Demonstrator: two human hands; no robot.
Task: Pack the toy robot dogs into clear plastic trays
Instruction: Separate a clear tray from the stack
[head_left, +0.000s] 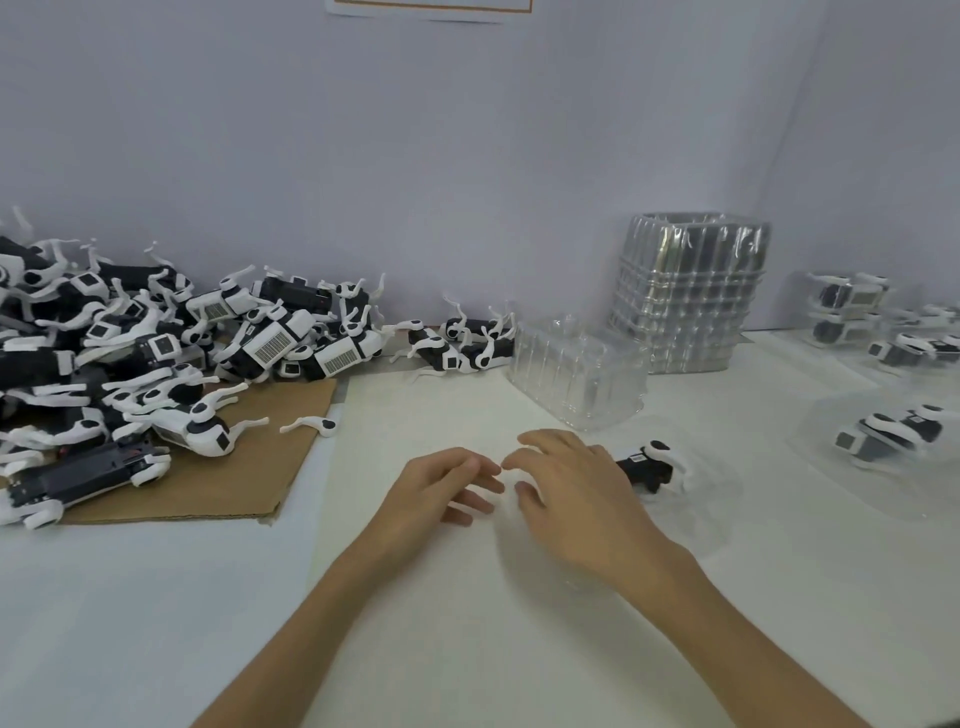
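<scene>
Partway through, judging by the layout. Already packed and set aside at the right of the white bench (467, 623): several black-and-white toy robot dogs (891, 434) in clear plastic trays (831, 415). Left to pack: a large tangled heap of loose toy dogs (156, 353) at far left, partly on a brown cardboard sheet (234, 483), plus a few strays (457, 345) by the wall. Plenty of empties on hand too, in a tall stack of clear trays (685, 296) at the back and a shorter stack (576, 374) just in front of it.

In hand now: one black-and-white dog (647, 465) seated in a clear tray (717, 509), just beyond the right grip (576, 493) and partly hidden by it. Right grip open, fingers straight, spread over the near part of that tray, seemingly pressing it down. Left grip (441, 483) open as well, holding nothing, fingertips near the right grip's. Probably seating or closing this one tray.
</scene>
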